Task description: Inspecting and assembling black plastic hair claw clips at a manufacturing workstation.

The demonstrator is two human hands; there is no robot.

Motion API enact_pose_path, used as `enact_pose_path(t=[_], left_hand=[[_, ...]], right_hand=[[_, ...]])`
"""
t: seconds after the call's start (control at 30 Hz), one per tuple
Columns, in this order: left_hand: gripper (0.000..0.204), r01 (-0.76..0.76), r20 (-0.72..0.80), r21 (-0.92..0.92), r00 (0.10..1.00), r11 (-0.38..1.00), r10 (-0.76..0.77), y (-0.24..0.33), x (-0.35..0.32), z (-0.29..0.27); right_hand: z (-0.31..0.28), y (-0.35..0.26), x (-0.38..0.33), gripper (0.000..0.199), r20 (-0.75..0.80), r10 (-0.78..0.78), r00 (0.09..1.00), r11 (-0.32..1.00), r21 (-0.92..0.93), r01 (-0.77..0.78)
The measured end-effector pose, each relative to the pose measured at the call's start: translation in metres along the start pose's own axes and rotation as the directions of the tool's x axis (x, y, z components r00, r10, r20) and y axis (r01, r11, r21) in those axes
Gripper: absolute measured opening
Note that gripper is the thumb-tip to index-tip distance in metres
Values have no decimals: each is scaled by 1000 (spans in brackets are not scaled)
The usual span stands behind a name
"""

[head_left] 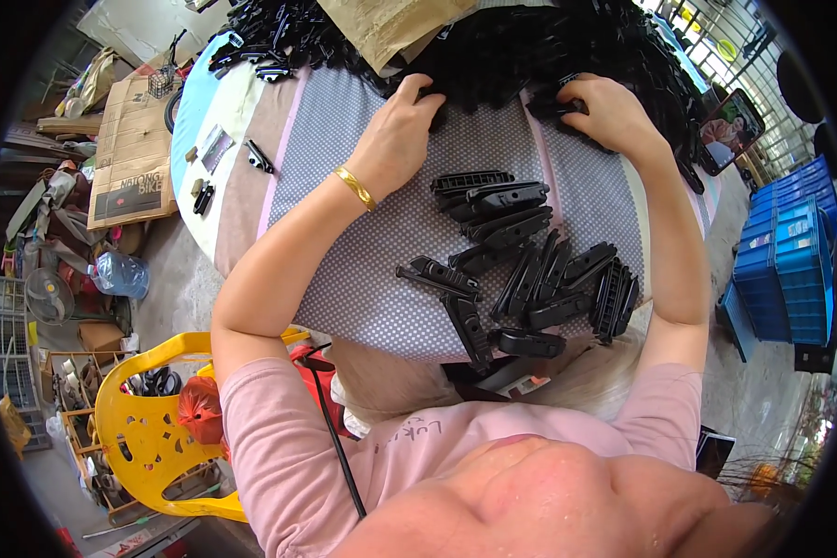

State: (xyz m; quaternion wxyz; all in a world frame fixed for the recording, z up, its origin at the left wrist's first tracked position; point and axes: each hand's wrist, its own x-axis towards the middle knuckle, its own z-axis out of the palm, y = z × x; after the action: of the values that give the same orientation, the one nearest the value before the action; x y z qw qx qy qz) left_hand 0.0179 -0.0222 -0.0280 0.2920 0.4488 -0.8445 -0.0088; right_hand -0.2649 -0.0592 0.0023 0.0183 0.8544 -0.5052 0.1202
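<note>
I am reaching both hands into the heap of black plastic parts [549,46] at the table's far side: my left hand [395,135] is curling its fingers over the heap's near edge, and my right hand [609,116] is closing on one part [553,104]. These parts are probably light, stiff and smooth, best gripped across the narrow body. Sorted pieces [521,270] are crowding the dotted cloth [363,270] near me, leaving free room at left.

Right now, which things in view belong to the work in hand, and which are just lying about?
In hand:
left hand and right hand, both on the big heap of black plastic parts
sorted black parts on the dotted cloth

Lying about:
yellow chair
blue crates
cardboard box
water bottle
phone
</note>
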Motion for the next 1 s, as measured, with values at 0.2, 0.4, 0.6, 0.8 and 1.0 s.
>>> enact_pose_path(t=[0.2,0.4,0.6,0.8,1.0], left_hand=[[30,18,143,-51,990,999,-10,-9,-2,-16],[28,3,85,-21,996,1000,-2,-1,0,-24],[19,-216,66,241,976,946,206,-12,1,-21],[16,-341,-63,167,933,925,355,-3,3,-17],[14,234,13,-526,963,817,-268,16,0,-19]], right_hand=[[15,-13,4,25,-130,-116,985,993,3,118],[16,-28,4,35,-199,-135,971,919,342,197],[8,-49,0,47,-119,-64,991,639,758,132],[5,-53,-1,40,-40,-36,999,399,916,51],[6,-66,-4,32,-35,-87,996,178,983,51]])
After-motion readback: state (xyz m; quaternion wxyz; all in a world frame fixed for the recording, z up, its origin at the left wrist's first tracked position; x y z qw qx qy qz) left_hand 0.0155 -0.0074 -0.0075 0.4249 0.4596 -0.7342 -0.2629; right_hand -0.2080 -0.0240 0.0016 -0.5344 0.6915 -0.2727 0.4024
